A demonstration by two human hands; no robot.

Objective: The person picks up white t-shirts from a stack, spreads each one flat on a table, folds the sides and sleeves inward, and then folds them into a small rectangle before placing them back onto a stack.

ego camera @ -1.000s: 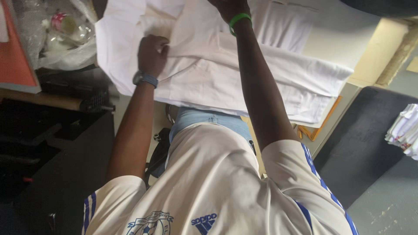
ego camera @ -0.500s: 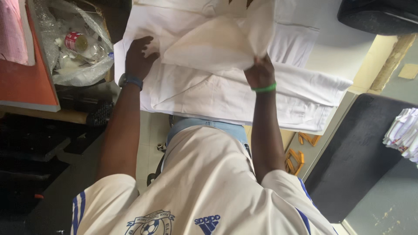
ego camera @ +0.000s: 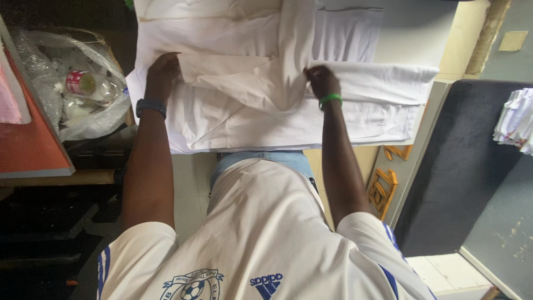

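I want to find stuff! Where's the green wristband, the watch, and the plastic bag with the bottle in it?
green wristband (ego camera: 330, 100), head view, on the band's top across the right wrist.
watch (ego camera: 150, 105), head view, on the dark strap across the left wrist.
plastic bag (ego camera: 105, 119), head view, on its crinkled clear side below the bottle.

- Left hand (ego camera: 162, 75): arm extended forward, palm down, fingers curled, dark band at wrist.
- Right hand (ego camera: 322, 80): arm extended, fingers pinched closed, green band at wrist.
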